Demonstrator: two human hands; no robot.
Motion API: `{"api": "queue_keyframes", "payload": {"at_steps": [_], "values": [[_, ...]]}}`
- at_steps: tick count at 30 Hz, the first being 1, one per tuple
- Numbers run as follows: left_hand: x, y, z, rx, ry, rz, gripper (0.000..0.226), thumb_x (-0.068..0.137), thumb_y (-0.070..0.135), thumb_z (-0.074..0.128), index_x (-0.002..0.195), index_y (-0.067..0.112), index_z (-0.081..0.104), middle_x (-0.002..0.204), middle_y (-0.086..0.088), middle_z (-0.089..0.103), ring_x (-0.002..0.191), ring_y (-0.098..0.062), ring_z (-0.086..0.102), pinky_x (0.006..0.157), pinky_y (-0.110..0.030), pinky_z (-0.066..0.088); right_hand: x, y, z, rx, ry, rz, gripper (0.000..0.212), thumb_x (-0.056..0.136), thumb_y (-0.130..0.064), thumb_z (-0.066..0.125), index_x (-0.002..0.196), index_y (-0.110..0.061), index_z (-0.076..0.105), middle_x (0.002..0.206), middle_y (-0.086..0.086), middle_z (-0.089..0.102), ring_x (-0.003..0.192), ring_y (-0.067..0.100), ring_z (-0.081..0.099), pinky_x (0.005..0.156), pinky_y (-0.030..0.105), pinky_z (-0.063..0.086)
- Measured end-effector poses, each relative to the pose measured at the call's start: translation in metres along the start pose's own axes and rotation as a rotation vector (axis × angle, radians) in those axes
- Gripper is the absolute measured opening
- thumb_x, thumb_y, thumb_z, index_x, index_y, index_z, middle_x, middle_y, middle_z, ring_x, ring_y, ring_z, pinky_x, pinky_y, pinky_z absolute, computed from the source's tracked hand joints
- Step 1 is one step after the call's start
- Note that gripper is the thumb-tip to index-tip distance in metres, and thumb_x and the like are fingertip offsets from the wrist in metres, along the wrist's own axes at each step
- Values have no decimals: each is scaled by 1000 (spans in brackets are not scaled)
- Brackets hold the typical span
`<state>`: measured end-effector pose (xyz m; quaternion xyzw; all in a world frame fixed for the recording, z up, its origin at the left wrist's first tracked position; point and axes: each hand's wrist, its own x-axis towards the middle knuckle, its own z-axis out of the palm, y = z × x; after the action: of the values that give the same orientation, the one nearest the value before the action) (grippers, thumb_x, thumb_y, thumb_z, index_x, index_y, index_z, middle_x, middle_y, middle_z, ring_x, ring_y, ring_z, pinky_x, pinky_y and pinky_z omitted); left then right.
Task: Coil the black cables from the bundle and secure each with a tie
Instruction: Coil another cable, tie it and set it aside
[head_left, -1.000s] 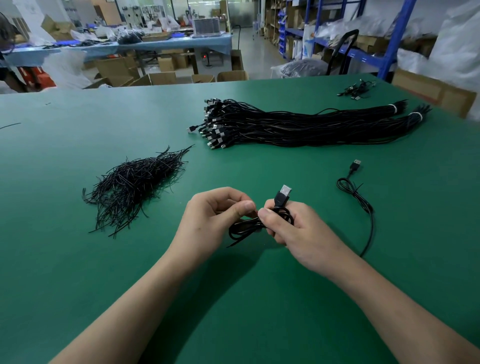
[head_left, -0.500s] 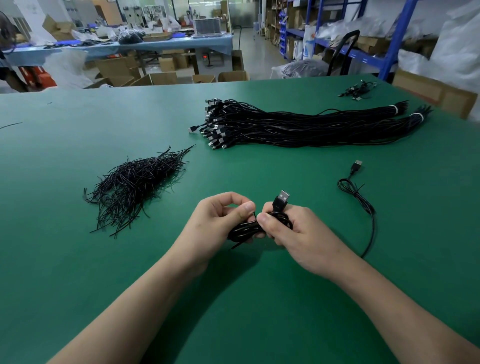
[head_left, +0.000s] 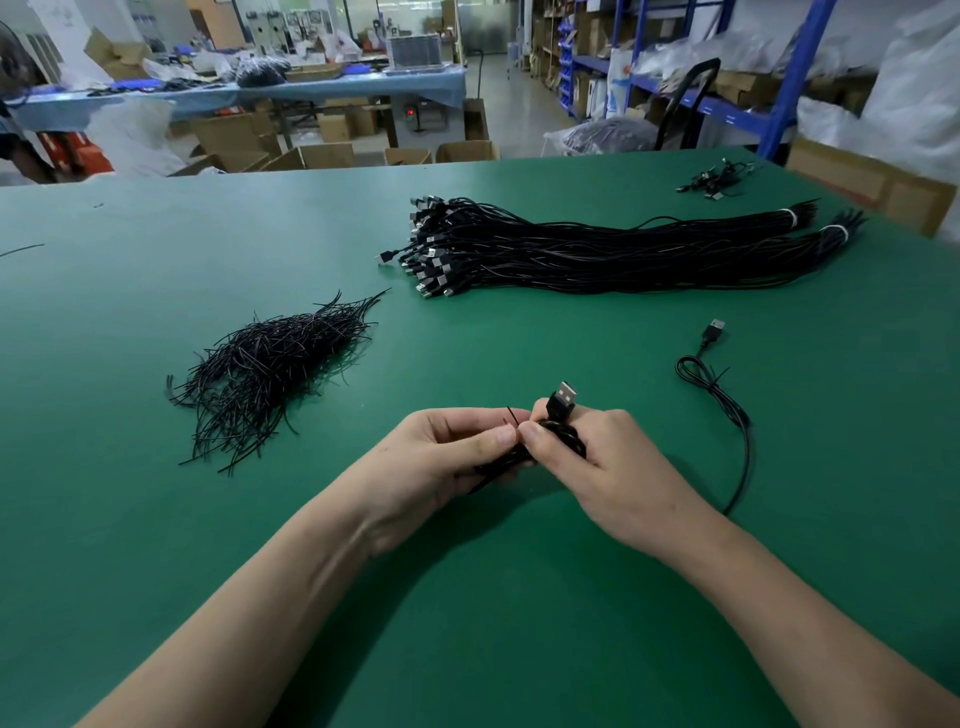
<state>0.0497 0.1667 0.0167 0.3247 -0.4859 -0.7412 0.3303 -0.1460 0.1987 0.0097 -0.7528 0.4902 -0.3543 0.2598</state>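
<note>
We are holding one coiled cable (head_left: 563, 434) over the bench (head_left: 156, 519), close in front of us, so both hands can work on it. Our right hand (head_left: 602, 467) is gripping the coil so the loops are not springing open. Our left hand (head_left: 447, 457) is pinching a thin tie (head_left: 511, 415) at the coil, probably to twist it shut. The pile of ties (head_left: 270, 374) and the bundle (head_left: 597, 254) are lying within easy reach.

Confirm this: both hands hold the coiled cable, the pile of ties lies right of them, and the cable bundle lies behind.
Wrong side: the head view shows the pile of ties to the left of the left hand and right hand. The rest stands.
</note>
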Motion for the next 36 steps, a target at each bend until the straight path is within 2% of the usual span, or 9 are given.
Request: {"api": "queue_keyframes", "payload": {"at_steps": [2,7,10,12,16,23,29,33,36], "values": [[0,-1,-1,2,13,-4,30,84,14,72,113,8,77,116,-13,74,104,-18,72,86,-22,56,0,-1,1,-18,-14,6,33,104,-41,47,73,-30,50,56,-11,40,50,7,34,51,34,30],[0,-1,3,160,121,91,12,76,21,84,87,18,81,90,-7,77,81,-12,73,69,-18,54,1,-3,1,117,-25,50,33,105,-31,49,73,-25,49,57,-14,40,51,4,34,52,20,28],[1,-2,6,210,178,197,12,74,22,83,83,15,80,89,-9,78,75,-11,71,68,-16,52,2,-2,2,237,-41,131,34,105,-34,48,80,-11,53,64,-5,45,54,9,37,53,26,32],[2,-4,10,210,204,242,9,73,22,82,80,17,80,91,-10,78,78,-12,72,69,-16,52,2,-2,3,291,-23,165,36,105,-34,48,85,-4,53,66,-4,46,53,7,37,50,24,31],[3,-9,15,216,251,256,15,75,23,80,84,11,79,91,-12,79,77,-11,72,67,-15,51,4,1,5,326,13,196,37,105,-34,49,83,-3,51,66,-3,45,52,7,36,49,22,29],[4,-9,20,226,286,242,11,75,22,80,82,13,78,83,-9,78,66,-10,64,62,-18,50,4,-3,9,436,81,277,41,100,-53,49,66,-33,57,60,-12,49,48,1,38,46,17,29],[3,-14,26,330,362,335,5,85,12,80,83,15,77,87,-6,79,77,-14,72,69,-19,52,6,-5,18,485,182,392,43,103,-44,50,66,-24,58,58,-7,48,46,7,35,46,26,27],[1,-19,29,601,449,477,8,86,18,80,84,25,78,85,11,78,80,-6,72,77,-24,53,6,-7,16,585,166,443,39,103,-36,50,68,-19,54,56,-4,43,42,7,30,40,19,25],[2,-20,30,676,472,541,12,87,16,78,85,28,77,84,13,76,82,-8,71,79,-24,53,6,-8,14,614,152,437,39,104,-32,50,67,-18,51,53,-9,42,41,5,29,38,16,25]]}}
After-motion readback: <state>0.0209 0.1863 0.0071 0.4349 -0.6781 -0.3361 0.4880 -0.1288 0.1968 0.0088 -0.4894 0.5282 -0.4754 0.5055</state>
